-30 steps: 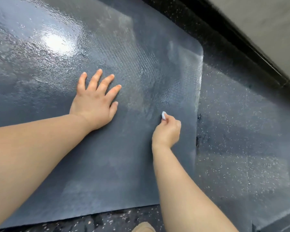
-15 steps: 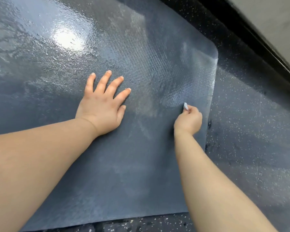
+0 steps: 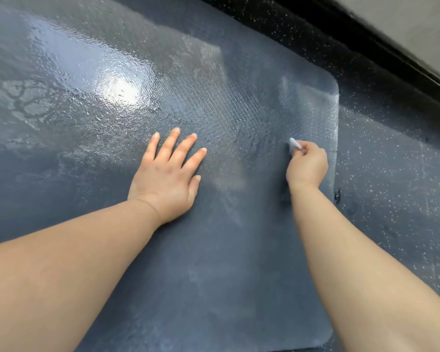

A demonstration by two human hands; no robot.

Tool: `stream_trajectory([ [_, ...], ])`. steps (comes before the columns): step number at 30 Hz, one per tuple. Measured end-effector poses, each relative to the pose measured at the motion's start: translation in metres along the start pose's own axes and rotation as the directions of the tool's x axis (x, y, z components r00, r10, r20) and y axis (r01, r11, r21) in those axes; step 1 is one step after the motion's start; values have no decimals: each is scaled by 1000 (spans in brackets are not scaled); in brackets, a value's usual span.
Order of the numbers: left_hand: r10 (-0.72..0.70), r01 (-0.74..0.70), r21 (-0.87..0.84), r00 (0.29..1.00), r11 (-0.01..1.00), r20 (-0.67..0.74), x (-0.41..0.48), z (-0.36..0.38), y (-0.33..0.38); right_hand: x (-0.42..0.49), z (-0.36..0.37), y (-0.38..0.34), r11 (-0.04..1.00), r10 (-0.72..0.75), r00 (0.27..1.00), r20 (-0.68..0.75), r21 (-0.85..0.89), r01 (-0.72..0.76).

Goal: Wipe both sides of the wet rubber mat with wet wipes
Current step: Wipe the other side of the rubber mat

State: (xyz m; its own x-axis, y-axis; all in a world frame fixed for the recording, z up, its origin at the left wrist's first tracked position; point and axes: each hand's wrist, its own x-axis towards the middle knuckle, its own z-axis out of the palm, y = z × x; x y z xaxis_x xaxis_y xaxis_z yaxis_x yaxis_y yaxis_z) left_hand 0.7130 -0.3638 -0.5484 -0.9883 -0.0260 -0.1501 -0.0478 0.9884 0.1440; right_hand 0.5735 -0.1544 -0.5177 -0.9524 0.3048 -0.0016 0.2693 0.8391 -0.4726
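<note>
A large dark grey rubber mat lies flat on the floor, glossy and wet toward the far left, duller near me. My left hand presses flat on the mat's middle with its fingers spread. My right hand is curled round a small bunched white wet wipe, only a bit of which pokes out above the fingers. It holds the wipe against the mat close to the right edge.
Dark speckled floor surrounds the mat on the right and far side. A black skirting strip and a pale wall run along the top right. The mat's rounded far right corner lies near that strip.
My right hand with the wipe has slid across the mat toward its right edge and slightly farther from me. My left hand has stayed pressed flat in place.
</note>
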Motion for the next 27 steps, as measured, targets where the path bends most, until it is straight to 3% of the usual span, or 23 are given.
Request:
stream_trajectory([
  [3, -11, 11, -35, 1000, 999, 0, -1, -2, 0, -11, 21, -12, 997, 44, 999, -10, -69, -45],
  [6, -17, 9, -125, 998, 992, -63, 0, -5, -1, -67, 38, -31, 978, -208, 976, 64, 20, 207],
  [9, -44, 1, -222, 981, 975, -189, 7, -12, -1, -113, 36, -42, 885, -463, 839, 287, 91, 457],
  [11, -40, -9, -183, 964, 983, -264, 18, -17, -6, -111, 25, -39, 840, -539, 754, 375, 178, 512],
  [13, -47, 13, -147, 973, 989, -225, 29, -19, -14, -85, 12, -33, 874, -486, 820, 301, 192, 447],
  [16, -105, 103, -24, 992, 994, -66, 38, -10, -26, -21, -6, -13, 974, -224, 969, 106, 60, 218],
  [19, -115, 118, 54, 992, 992, -52, 39, -3, -26, 27, -11, 4, 998, -48, 999, -5, -36, 48],
  [24, -128, 133, 106, 990, 985, -56, 40, 0, -23, 12, 24, -15, 994, -18, 1000, -10, -111, 17],
  [27, -124, 128, 70, 991, 989, -58, 39, -3, -22, -47, 54, -49, 980, -194, 981, 12, 43, 193],
])
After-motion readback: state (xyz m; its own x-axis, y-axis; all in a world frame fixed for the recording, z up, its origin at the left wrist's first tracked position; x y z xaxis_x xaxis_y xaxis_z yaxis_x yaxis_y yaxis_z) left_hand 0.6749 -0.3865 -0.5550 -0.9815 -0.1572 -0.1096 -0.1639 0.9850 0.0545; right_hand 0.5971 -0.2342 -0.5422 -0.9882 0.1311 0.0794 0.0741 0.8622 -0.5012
